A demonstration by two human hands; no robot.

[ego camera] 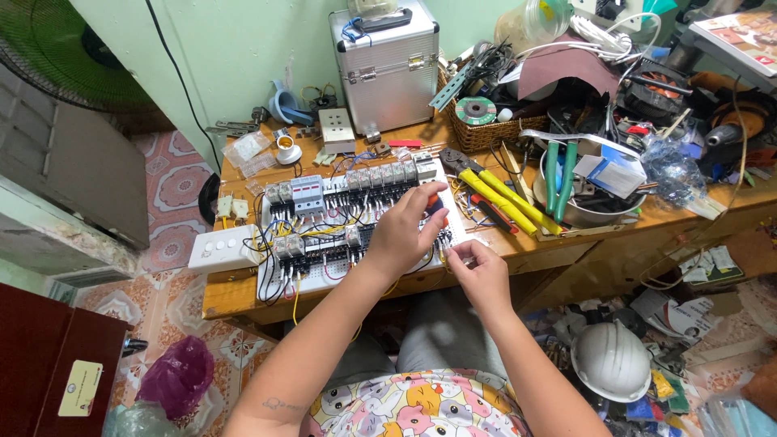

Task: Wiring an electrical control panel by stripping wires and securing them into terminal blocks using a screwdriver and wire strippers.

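Here the left hand (402, 235) grips a screwdriver (435, 207) over the wiring panel (324, 279).

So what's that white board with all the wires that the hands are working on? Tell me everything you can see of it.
The white board is a flat perforated panel lying on the wooden workbench, its front edge reaching the bench's front edge. Rows of grey and white electrical modules are mounted across it, joined by many black, yellow, red and blue wires. The left hand rests on its right part, holding an orange-and-black tool. The right hand pinches a wire at its right front corner. A white switch plate lies at its left side.
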